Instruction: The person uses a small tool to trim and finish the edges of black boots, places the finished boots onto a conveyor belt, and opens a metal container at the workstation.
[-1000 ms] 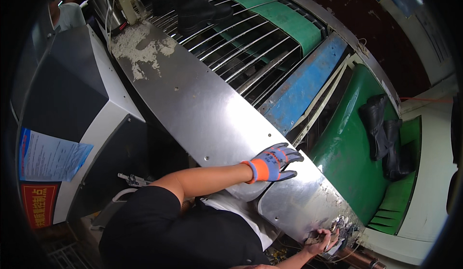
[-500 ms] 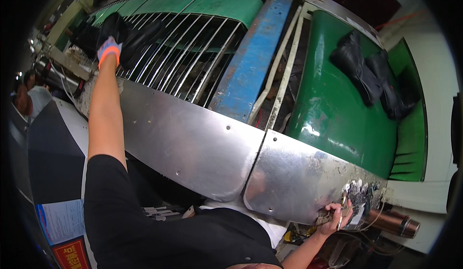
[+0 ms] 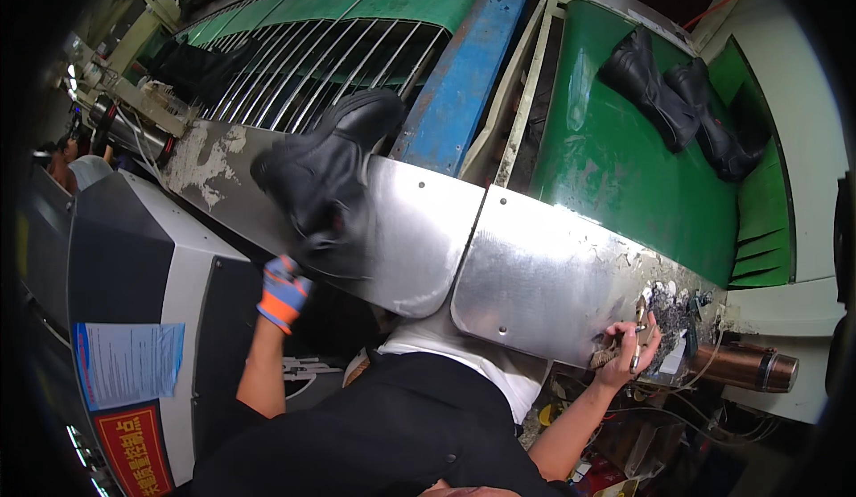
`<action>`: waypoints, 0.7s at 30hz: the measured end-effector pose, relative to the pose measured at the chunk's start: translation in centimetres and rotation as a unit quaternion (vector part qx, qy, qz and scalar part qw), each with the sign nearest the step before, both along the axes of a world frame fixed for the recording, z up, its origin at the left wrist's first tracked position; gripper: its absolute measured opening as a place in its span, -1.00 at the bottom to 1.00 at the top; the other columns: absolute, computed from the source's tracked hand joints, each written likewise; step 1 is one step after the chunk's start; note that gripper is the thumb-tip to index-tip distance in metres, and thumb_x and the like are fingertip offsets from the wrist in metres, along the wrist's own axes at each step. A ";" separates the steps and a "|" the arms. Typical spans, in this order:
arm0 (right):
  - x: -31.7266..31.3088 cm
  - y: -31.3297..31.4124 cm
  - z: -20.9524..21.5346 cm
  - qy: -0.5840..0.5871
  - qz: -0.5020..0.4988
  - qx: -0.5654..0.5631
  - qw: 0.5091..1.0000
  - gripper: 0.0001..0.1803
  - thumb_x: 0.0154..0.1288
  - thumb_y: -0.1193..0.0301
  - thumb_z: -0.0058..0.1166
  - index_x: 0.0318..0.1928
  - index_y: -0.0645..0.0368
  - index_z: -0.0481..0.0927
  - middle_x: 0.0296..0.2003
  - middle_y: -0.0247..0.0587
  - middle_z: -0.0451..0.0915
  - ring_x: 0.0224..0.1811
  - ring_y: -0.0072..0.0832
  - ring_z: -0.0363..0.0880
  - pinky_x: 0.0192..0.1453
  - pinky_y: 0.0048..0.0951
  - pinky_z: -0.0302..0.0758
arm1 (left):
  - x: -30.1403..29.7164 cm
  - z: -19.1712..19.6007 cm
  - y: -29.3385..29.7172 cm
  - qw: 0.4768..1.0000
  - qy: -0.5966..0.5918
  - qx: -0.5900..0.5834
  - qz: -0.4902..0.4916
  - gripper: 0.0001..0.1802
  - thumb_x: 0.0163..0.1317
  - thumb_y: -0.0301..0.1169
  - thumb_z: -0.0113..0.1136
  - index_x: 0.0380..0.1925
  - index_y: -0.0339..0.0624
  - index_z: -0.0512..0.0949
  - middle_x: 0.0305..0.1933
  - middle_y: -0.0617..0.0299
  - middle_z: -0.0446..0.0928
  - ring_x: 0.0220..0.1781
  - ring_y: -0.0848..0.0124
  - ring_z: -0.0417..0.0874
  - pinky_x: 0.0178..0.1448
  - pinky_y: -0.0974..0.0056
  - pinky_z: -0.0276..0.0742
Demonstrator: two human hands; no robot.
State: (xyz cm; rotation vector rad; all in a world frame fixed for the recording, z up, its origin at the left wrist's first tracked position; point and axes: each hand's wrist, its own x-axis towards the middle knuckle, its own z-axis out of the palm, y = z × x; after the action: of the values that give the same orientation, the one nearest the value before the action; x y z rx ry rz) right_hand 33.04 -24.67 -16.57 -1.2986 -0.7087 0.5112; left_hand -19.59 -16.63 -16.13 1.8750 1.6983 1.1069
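Note:
My left hand (image 3: 283, 294), in a grey-blue and orange glove, is closed at the top end of a pair of black boots (image 3: 328, 185). The boots are tilted over the metal edge plate, toes pointing away from me, and are a little blurred by motion. Bare and without a glove, my right hand (image 3: 629, 353) is at the right end of the plate. Its fingers pinch a slim metallic pen-like tool (image 3: 636, 354) whose exact kind I cannot make out.
More black boots (image 3: 205, 67) rest on the rod rack (image 3: 357, 51) at far left. Another pair (image 3: 660, 96) lies on the green belt (image 3: 571, 158), right of a blue beam (image 3: 464, 78). A copper-coloured flask (image 3: 749, 368) is at right, and a grey-white machine (image 3: 160, 265) at left.
My left hand has come back toward me from the far left rack, bringing the pair of boots over the metal plate. My right hand stays in place with its tool. The view has shifted slightly.

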 end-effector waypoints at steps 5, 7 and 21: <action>0.7 -0.4 -0.8 0.002 0.015 0.030 0.999 -0.41 0.35 0.36 0.07 0.27 0.43 0.24 -0.42 -0.21 0.53 -0.42 -0.49 0.49 -0.23 -0.44 0.49 | 3.3 5.7 -4.6 0.931 0.170 -0.276 -0.168 -0.56 -0.03 -0.13 0.44 -0.50 -0.32 0.54 -0.51 -0.05 0.55 -0.42 0.03 0.60 -0.35 0.12 0.47; 0.7 -0.6 -0.9 -0.007 0.025 0.032 0.999 -0.40 0.34 0.37 0.08 0.27 0.44 0.24 -0.42 -0.21 0.53 -0.41 -0.49 0.49 -0.20 -0.43 0.49 | 4.3 11.8 -3.2 0.868 0.235 -0.343 -0.270 -0.51 0.06 -0.04 0.43 -0.43 -0.33 0.59 -0.48 -0.04 0.59 -0.36 0.04 0.64 -0.28 0.17 0.53; 1.5 -0.7 -1.0 0.005 0.039 0.060 0.997 -0.50 0.30 0.46 0.06 0.19 0.43 0.33 -0.38 -0.15 0.58 -0.41 -0.47 0.57 -0.21 -0.45 0.56 | 15.7 10.7 21.2 0.805 0.547 -0.230 -0.004 0.19 -0.09 0.32 0.36 0.44 -0.10 0.15 0.44 0.03 0.30 0.41 0.06 0.38 0.45 0.14 0.33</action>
State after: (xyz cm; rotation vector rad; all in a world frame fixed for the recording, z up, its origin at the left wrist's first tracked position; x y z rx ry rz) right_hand 34.50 -25.42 -17.57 -1.1600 -0.7729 0.5302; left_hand -3.86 4.53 -5.45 2.2663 2.1602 -0.5978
